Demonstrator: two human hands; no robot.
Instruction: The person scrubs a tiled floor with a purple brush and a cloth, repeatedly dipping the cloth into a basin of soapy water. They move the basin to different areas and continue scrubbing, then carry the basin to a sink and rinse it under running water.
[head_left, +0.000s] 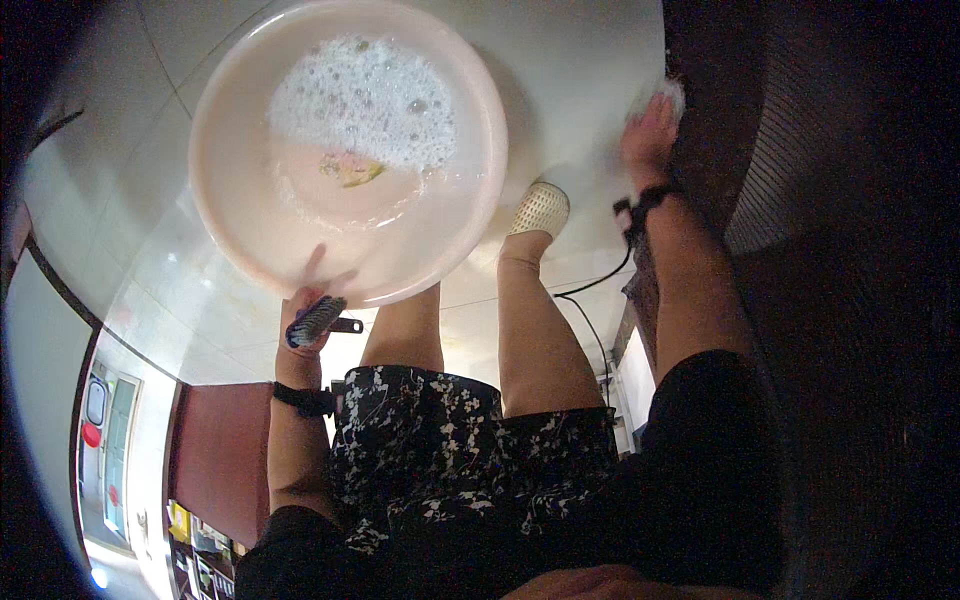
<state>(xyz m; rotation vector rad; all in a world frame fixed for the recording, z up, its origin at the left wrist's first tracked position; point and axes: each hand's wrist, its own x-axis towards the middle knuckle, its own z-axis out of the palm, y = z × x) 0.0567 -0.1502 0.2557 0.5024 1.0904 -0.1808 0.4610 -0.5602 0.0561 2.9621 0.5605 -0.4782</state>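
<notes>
My left hand (306, 307) grips the near rim of a pale pink plastic basin (225, 217) and holds a scrubbing brush (316, 321) with its bristles facing up. White suds (367, 97) float over the far half of the basin's water. A small yellow-green patch (352, 169) shows in the water at the foam's edge; what it is I cannot tell. At the right, my right hand (651, 135) is stretched out and slightly blurred, with its fingers on a whitish cloth or wad (673, 97) against the lower edge of a dark surface.
A dark piece of furniture with a ribbed panel (772, 150) stands along the right. Pale floor tiles (150, 187) lie around the basin. A cream perforated shoe (541, 208) is on my foot, and a black cable (600, 279) runs near my right wrist. Shelves (202, 547) stand at the lower left.
</notes>
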